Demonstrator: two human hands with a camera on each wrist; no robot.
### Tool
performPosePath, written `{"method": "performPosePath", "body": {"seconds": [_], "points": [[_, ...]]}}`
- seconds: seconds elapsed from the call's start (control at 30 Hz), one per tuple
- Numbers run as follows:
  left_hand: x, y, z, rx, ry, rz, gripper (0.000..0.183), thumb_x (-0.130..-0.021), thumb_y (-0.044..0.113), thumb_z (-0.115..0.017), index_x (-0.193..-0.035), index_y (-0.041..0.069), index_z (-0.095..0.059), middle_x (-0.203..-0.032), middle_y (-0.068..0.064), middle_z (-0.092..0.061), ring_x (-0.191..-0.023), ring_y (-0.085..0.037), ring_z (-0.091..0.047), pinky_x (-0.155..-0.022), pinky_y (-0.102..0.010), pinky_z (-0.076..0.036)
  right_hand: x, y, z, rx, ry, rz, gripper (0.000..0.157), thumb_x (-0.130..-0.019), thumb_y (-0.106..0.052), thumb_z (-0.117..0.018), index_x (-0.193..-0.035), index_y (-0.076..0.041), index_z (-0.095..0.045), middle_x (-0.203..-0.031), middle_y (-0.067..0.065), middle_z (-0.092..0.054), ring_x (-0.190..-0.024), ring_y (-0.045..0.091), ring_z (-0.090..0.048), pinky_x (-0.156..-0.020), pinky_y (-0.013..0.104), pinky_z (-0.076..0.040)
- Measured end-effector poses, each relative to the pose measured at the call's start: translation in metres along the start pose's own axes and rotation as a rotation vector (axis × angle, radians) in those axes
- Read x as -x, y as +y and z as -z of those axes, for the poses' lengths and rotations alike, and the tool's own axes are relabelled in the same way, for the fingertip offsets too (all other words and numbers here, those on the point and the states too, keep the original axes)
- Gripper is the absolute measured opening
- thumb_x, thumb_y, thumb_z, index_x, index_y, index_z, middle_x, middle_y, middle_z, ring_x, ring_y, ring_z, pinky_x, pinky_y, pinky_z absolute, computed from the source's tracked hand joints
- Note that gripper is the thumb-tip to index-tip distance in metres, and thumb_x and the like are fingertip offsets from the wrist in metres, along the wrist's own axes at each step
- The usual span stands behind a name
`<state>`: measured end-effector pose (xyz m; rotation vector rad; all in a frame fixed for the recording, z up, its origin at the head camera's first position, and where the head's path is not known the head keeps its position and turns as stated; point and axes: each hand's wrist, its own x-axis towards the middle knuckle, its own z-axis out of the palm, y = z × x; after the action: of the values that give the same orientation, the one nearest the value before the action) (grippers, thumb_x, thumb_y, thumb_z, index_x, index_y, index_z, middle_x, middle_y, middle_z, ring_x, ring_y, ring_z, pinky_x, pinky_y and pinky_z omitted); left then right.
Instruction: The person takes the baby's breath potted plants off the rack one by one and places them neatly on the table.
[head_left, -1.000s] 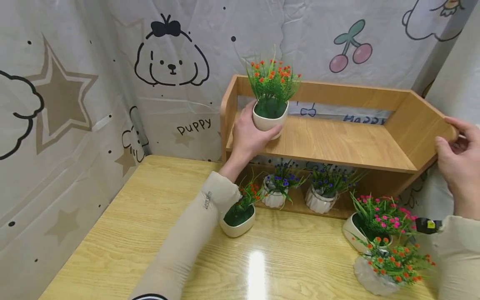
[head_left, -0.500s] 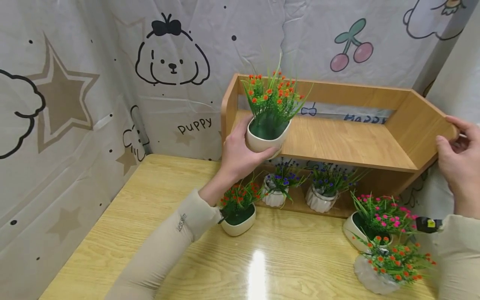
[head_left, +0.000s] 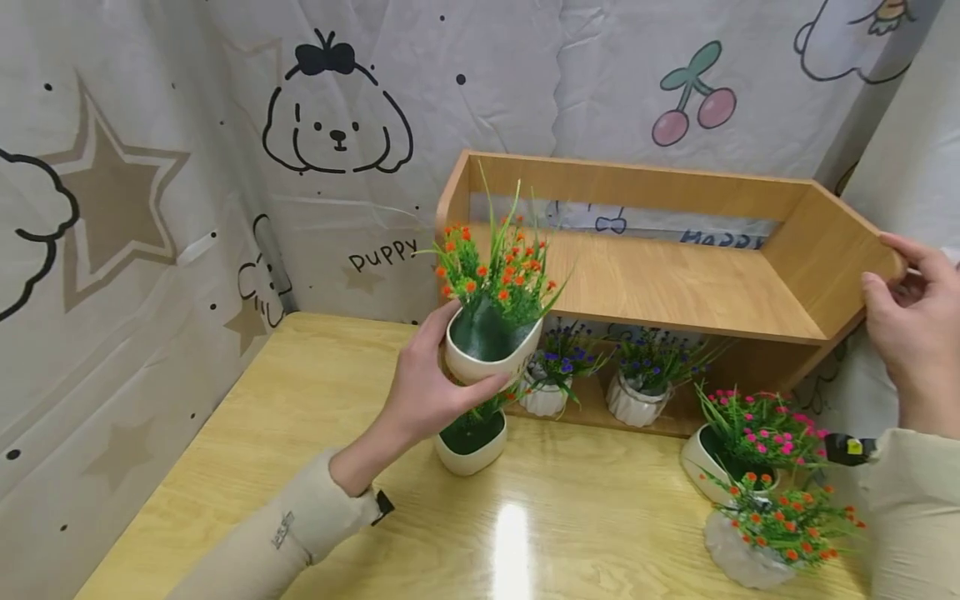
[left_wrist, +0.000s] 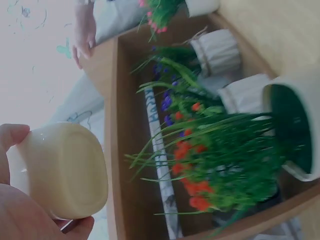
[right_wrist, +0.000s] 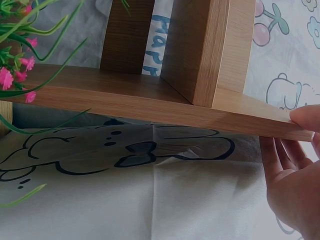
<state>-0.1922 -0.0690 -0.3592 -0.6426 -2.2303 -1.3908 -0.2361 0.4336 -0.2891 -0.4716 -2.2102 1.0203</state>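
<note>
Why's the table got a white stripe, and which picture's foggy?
Head view: white glare on the table, probably a lamp's reflection; left wrist view: the foggy one, palest at upper left, orange flowers soft; right wrist view: dimmer, wooden shelf fairly crisp.

a white-potted, orange-flowered plant [head_left: 492,323] hangs before the two-tier wooden shelf [head_left: 675,279].

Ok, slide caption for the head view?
Left hand holding a potted orange-flowered plant in front of a wooden shelf, right hand gripping the shelf's side panel.
</note>
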Motion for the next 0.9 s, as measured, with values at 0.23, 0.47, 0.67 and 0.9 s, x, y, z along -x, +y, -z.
{"method": "performPosePath", "body": {"seconds": [0.23, 0.47, 0.67, 0.9], "points": [[0.037, -0.007, 0.014, -0.030, -0.028, -0.009, 0.084, -0.071, 0.031, -0.095, -0.141, 0.005, -0.054, -0.131, -0.008, -0.063, -0.117, -0.021, -0.065, -0.096, -0.042, -0.059, 0.000, 0.000, -0.001, 0.033, -0.005, 0.002, 0.052, -0.105, -0.022, -0.048, -0.152, -0.044, -0.046, -0.138, -0.022, -0.044, -0.115, -0.007, -0.046, -0.112, 0.020, -0.043], [0.071, -0.015, 0.020, -0.051, -0.085, -0.002, 0.088, -0.071, 0.031, -0.095, -0.145, 0.010, -0.053, -0.137, -0.003, -0.064, -0.126, -0.022, -0.063, -0.105, -0.045, -0.055, -0.002, 0.001, -0.001, -0.010, 0.004, 0.018, 0.051, -0.104, -0.019, -0.050, -0.150, -0.041, -0.049, -0.128, -0.026, -0.044, -0.111, -0.007, -0.046, -0.109, 0.017, -0.043], [0.105, -0.033, 0.016, -0.030, -0.183, 0.071, 0.086, -0.071, 0.035, -0.096, -0.143, 0.017, -0.054, -0.137, 0.003, -0.064, -0.125, -0.018, -0.063, -0.102, -0.045, -0.057, -0.002, 0.003, -0.001, -0.028, 0.019, 0.042, 0.051, -0.104, -0.017, -0.050, -0.149, -0.039, -0.052, -0.127, -0.026, -0.045, -0.112, -0.007, -0.048, -0.109, 0.015, -0.043], [0.137, -0.053, 0.006, 0.011, -0.288, 0.109, 0.096, -0.072, 0.042, -0.096, -0.149, 0.012, -0.049, -0.146, -0.003, -0.059, -0.127, -0.020, -0.063, -0.103, -0.042, -0.057, -0.003, 0.002, -0.001, -0.011, 0.012, 0.012, 0.051, -0.104, -0.019, -0.050, -0.150, -0.041, -0.049, -0.136, -0.023, -0.045, -0.117, -0.006, -0.049, -0.112, 0.018, -0.042]]}}
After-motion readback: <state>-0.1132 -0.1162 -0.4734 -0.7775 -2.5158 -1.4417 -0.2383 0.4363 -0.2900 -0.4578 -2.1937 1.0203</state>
